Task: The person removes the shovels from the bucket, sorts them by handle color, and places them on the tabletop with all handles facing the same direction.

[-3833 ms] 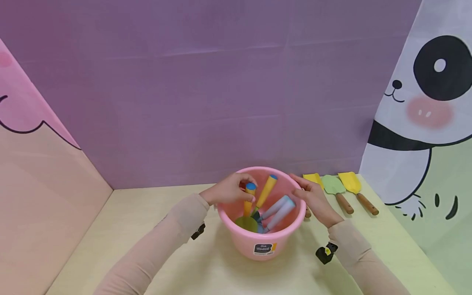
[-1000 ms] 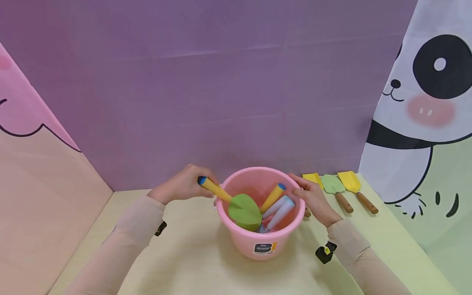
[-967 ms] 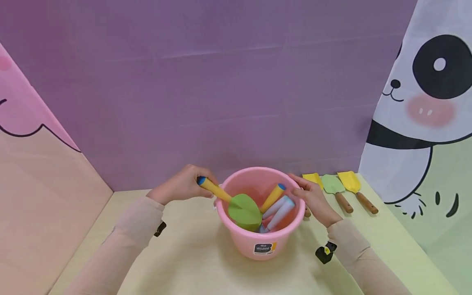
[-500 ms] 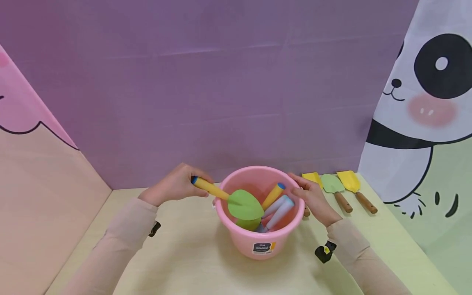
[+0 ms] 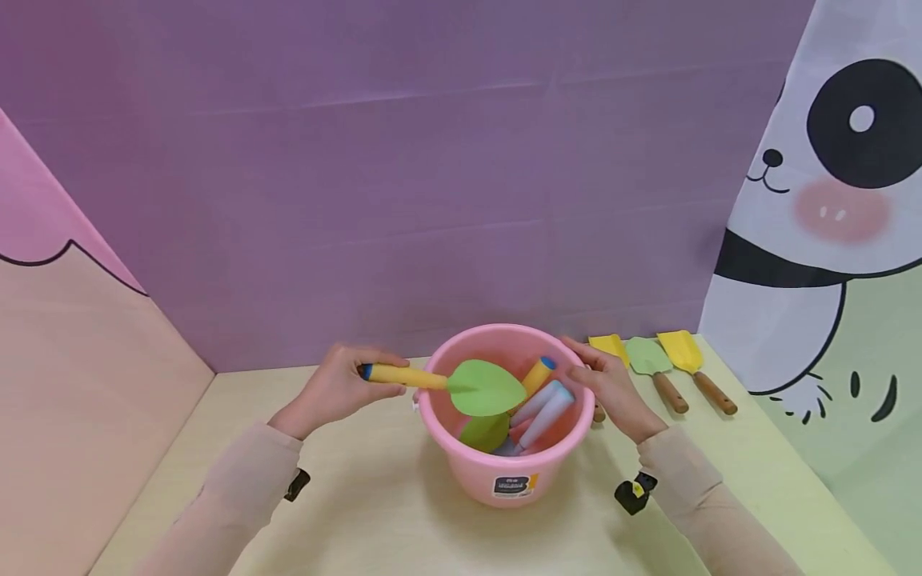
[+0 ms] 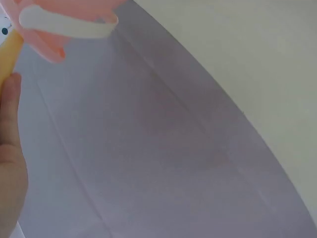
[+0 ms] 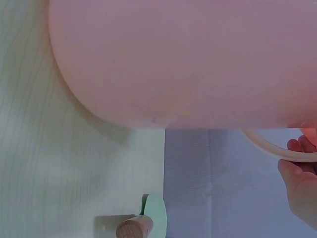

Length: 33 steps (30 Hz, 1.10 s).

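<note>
Purple sheeting (image 5: pixel 432 176) fills the back, a printed panda (image 5: pixel 857 160) looks on from the right, and centre stage on the pale wood-grain tabletop (image 5: pixel 374 496) stands a round pink plastic bucket (image 5: pixel 468 468). Left hand (image 5: pixel 338 388) out to one side, fingers wrapped round the yellow handle of a toy trowel with a light-green, leaf-shaped blade (image 5: pixel 486 390)! That blade hangs over the bucket's mouth, between the two hands. Across from it, the right hand (image 5: pixel 612 388) grips the bucket's right rim.

Inside, a darker green blade (image 5: pixel 485 433), a blue-capped yellow handle (image 5: pixel 539 374) and two pale lilac handles (image 5: pixel 549 420) crowd together, their lower ends hard to make out. Beyond the right hand lie three shovels (image 5: pixel 651 358), two yellow-bladed, one green; the nearest is partly covered by that hand. Both wrist views cut their hand off at the edge, and the left one catches only a stub of yellow handle. Up front, a black-and-white label (image 5: pixel 514 486) with a yellow patch, its lettering too small to read.
</note>
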Each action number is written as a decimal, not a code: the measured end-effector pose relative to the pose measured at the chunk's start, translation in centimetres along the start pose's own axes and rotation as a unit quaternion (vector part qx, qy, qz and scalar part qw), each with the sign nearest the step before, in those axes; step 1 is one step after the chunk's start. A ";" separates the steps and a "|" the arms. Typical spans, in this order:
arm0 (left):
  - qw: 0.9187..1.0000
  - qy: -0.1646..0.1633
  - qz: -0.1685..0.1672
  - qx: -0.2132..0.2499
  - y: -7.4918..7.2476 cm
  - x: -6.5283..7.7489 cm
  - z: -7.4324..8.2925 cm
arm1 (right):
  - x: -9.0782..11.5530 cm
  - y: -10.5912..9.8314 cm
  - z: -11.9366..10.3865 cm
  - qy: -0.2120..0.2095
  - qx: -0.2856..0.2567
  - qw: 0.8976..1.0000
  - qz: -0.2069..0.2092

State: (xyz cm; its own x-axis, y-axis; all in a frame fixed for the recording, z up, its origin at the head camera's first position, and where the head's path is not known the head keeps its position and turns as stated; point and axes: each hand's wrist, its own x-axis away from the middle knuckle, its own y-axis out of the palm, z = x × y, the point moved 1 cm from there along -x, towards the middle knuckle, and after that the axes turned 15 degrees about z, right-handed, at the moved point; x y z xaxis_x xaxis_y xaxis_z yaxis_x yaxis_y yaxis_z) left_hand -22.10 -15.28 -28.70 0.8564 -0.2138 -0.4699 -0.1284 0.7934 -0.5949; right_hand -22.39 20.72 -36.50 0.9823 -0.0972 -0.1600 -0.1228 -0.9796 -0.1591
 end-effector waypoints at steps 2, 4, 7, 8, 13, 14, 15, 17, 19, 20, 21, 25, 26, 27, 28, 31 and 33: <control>0.999 -0.026 0.014 0.015 -0.1 0.4 0.0 | 0.1 0.0 -0.2 -0.002 -0.003 1.000 -0.002; 0.998 -0.054 0.030 0.028 -0.2 0.8 -0.1 | 0.2 0.0 -0.3 -0.001 -0.005 1.000 -0.002; 0.994 -0.090 0.051 0.041 -0.4 1.3 0.0 | 0.3 0.0 -0.5 0.003 -0.006 1.000 -0.001; 0.993 -0.096 0.058 0.042 -0.5 1.5 0.0 | 0.3 0.0 -0.6 0.005 -0.006 1.000 0.000; 0.989 -0.110 0.081 0.049 -0.9 2.2 0.1 | 0.4 -0.1 -0.8 0.008 -0.002 1.000 0.002; 0.989 -0.115 0.085 0.050 -1.0 2.4 0.1 | 0.4 -0.1 -0.8 0.008 -0.001 1.000 0.002; 0.988 -0.118 0.090 0.050 -1.1 2.6 0.1 | 0.4 -0.1 -0.8 0.009 0.000 1.000 0.002; 0.985 -0.129 0.099 0.051 -1.2 2.9 0.0 | 0.4 -0.1 -0.8 0.011 0.001 1.000 0.002; 0.983 -0.141 0.110 0.051 -1.4 3.3 -0.1 | 0.4 -0.1 -0.8 0.015 -0.002 1.000 0.003; 0.981 -0.144 0.116 0.050 -1.5 3.5 -0.1 | 0.4 -0.1 -0.9 0.016 -0.002 1.000 0.003; 0.980 -0.147 0.121 0.051 -1.6 3.7 -0.2 | 0.4 -0.1 -0.9 0.018 -0.003 1.000 0.002; 0.976 -0.146 0.152 0.059 -1.9 4.3 -0.6 | 0.5 -0.2 -0.9 0.016 -0.001 1.000 0.003; 0.974 -0.145 0.162 0.061 -1.9 4.4 -0.7 | 0.5 -0.2 -0.9 0.014 -0.002 1.000 0.003; 0.972 -0.143 0.172 0.064 -1.9 4.5 -0.8 | 0.5 -0.2 -0.9 0.012 -0.002 1.000 0.003; 0.970 -0.143 0.183 0.066 -2.0 4.7 -1.0 | 0.4 -0.3 -0.8 0.012 -0.003 1.000 0.003; 0.961 -0.155 0.216 0.071 -2.4 5.2 -1.5 | 0.3 -0.3 -0.8 0.008 -0.009 1.000 -0.002; 0.955 -0.165 0.236 0.068 -2.9 5.6 -1.9 | 0.3 -0.2 -0.8 0.009 -0.009 1.000 -0.004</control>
State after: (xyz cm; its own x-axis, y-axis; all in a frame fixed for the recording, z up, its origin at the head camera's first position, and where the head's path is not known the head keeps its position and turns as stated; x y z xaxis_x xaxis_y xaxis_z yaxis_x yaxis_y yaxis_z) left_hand -17.89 -19.85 -30.91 0.8327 0.3607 -0.4201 -0.4933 0.8279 -0.2670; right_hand -21.96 20.76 -35.76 0.9858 -0.0917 -0.1408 -0.1118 -0.9834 -0.1427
